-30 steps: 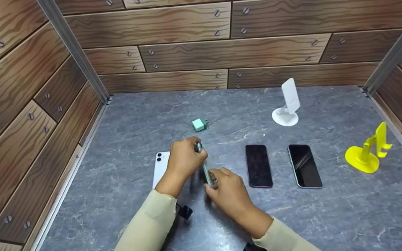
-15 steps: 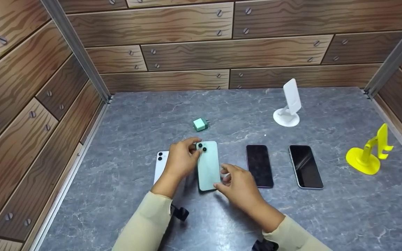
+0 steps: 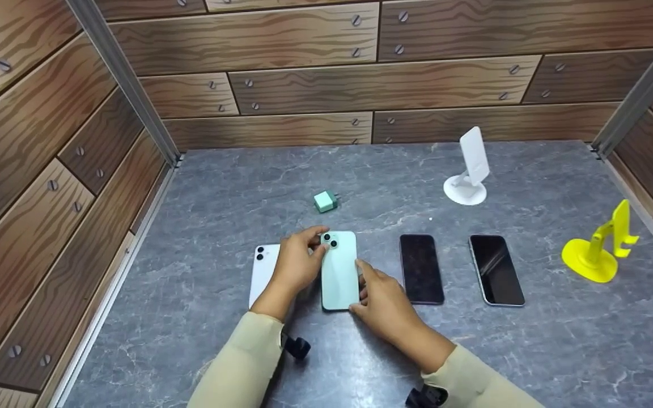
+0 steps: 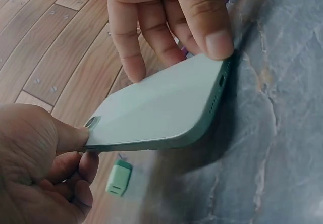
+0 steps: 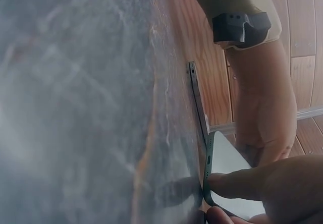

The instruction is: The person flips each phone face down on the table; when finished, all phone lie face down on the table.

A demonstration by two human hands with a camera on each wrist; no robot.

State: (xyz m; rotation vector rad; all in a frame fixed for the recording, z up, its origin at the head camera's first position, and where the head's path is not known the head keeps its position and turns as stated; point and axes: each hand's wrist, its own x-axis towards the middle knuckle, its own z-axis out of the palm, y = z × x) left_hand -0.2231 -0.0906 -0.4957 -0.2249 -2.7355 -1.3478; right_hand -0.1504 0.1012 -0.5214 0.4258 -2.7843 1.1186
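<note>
The left hand pinched the mint green phone between thumb and fingers at its eleven o'clock corner. The right hand held the same phone, its thumb at the five o'clock corner and its forefinger against the three o'clock edge. The phone was back upward between them, over the counter; whether its underside touched could not be told. A white phone, partly hidden by the left hand, lay at nine o'clock from it, a dark phone at three, and a black phone farther out the same way. A green charger sat at twelve o'clock, a white stand rose at two, and a yellow stand stood well apart at three o'clock
</note>
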